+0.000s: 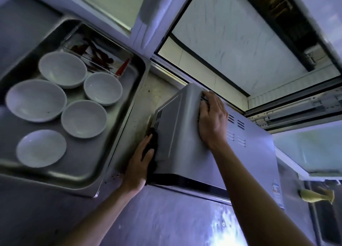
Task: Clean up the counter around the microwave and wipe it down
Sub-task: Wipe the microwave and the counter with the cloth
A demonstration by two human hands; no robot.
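On the steel counter (166,218), the microwave (185,134) is sitting tilted, its left side lifting. The right hand (212,119) is lying on its top, fingers curling over the rear edge. The left hand (140,164) is pressing a dark cloth (152,145) beside its left wall. Further left, a tray (111,153) is holding white bowls (84,119).

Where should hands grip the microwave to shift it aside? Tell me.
Grip the microwave at its far top edge from above, as the right hand does; the left hand and its dark cloth brace the left side wall. Flat panels offer no handle.
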